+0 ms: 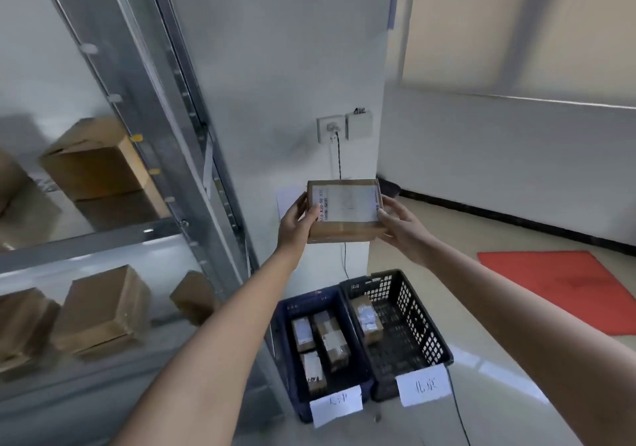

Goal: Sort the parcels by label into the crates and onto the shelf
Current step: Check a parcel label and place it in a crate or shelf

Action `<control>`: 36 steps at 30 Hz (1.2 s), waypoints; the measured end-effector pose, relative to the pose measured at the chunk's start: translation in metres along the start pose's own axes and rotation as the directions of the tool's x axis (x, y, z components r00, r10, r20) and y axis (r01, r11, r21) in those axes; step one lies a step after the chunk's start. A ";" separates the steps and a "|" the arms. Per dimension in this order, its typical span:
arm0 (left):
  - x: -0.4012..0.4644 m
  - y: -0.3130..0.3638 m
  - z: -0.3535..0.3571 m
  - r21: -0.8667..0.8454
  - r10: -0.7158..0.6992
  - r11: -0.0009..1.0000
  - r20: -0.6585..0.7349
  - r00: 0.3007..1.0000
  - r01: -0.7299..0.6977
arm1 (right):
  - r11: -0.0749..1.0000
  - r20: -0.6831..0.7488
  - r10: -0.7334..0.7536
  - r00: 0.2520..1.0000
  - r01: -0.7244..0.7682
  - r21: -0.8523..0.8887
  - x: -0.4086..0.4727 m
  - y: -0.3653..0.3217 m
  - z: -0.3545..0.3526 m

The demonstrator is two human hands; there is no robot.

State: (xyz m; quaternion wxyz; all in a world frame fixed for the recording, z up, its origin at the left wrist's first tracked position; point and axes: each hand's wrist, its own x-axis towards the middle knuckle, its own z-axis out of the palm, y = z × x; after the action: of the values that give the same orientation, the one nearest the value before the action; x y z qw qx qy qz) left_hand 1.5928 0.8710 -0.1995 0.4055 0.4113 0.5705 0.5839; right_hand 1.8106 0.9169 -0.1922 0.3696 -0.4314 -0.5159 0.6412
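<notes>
Parcel (346, 209), a flat cardboard box with a white label facing up, is held in the air in front of a white wall, gripped at both short ends. The left hand (297, 220) curls its fingers round the parcel's left end; the right hand (401, 225) clasps the right end, thumb on top. Below the grip, on the floor, two crates stand touching side by side: a blue crate (292, 349) holding three small parcels and a black crate (426, 335) holding one, each with a white paper tag on its near wall. To the left of the grip, a metal shelf (86, 239) carries several cardboard boxes on two levels. To the right lies a red mat (564, 287).
</notes>
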 end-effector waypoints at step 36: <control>0.038 -0.082 -0.015 0.039 -0.139 0.987 -0.255 0.957 0.153 | 0.981 0.247 0.189 0.950 -0.196 0.003 0.118 0.063 0.003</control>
State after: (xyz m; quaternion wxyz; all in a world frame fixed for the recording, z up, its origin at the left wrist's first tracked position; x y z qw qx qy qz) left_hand 1.5661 0.9031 -0.2809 0.3596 0.3023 0.6630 0.5829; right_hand 1.7643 1.0123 -0.2736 0.2445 -0.3920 -0.5044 0.7295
